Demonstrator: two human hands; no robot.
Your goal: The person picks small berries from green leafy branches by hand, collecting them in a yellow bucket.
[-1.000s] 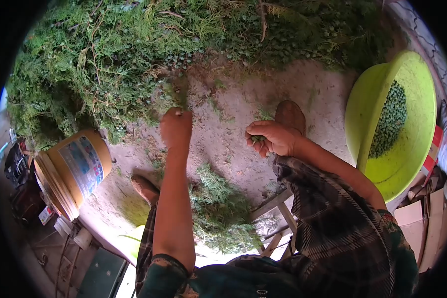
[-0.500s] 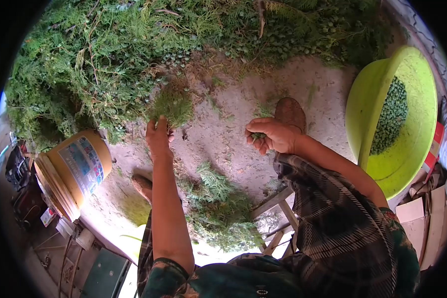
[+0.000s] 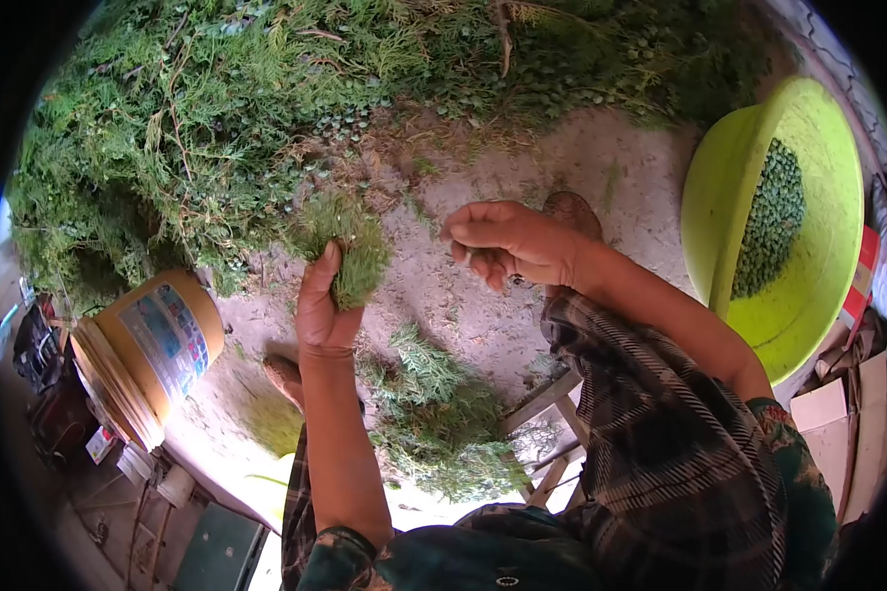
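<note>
My left hand (image 3: 325, 305) holds a green conifer sprig (image 3: 350, 246), its thumb pressed on the foliage. To its right, my right hand (image 3: 517, 241) hangs over the floor with curled fingers; what lies inside them is hard to make out. A lime-green basin (image 3: 818, 266) stands at the right, tilted in view, with many small green cones (image 3: 771, 222) in it. A big heap of cut conifer branches (image 3: 237, 128) spreads across the top and left, beyond my left hand.
A yellowish bucket (image 3: 182, 330) stands at the left. A smaller pile of sprigs (image 3: 434, 394) lies on the floor (image 3: 621, 167) near my lap, beside a wooden frame (image 3: 542, 404). Cardboard (image 3: 862, 433) is at the lower right. Two shoes show.
My left hand has turned, with the sprig raised and its thumb now upright on it. My right hand has moved left and up, nearer the sprig; the green cones seen in it before no longer show.
</note>
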